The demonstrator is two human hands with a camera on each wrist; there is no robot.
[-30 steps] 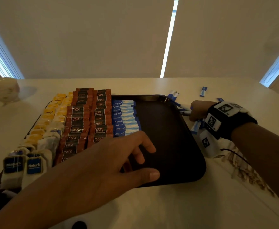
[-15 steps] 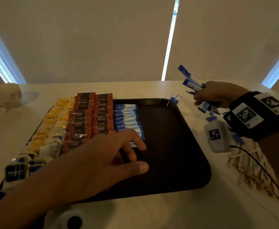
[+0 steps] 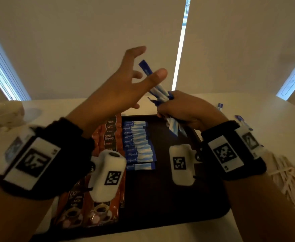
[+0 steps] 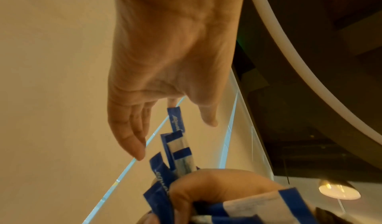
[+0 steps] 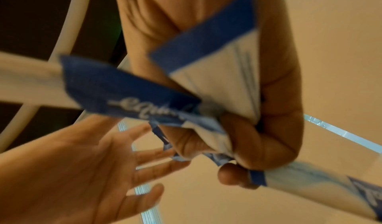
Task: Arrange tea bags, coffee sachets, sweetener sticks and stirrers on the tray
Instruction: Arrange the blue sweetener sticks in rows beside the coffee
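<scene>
Pale blinds back a cream worktop [image 3: 248, 109] carrying my dark, smooth tray [image 3: 169, 206]. Glossy coffee sachets [image 3: 111, 137] and a row of flat paper sweetener sticks [image 3: 139, 145] are down; its right side is bare, wooden stirrers [image 3: 286, 180] wait outside. My right hand [image 3: 187, 110] clutches a loose bundle [image 3: 158, 89] above the tray; my left hand [image 3: 118, 91] hovers, fingers spread.

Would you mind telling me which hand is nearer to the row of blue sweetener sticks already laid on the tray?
The right hand, gripping a bunch of loose sticks above the tray's far edge, beside the row of blue sweetener sticks. The left hand is raised higher, fingers spread.
</scene>
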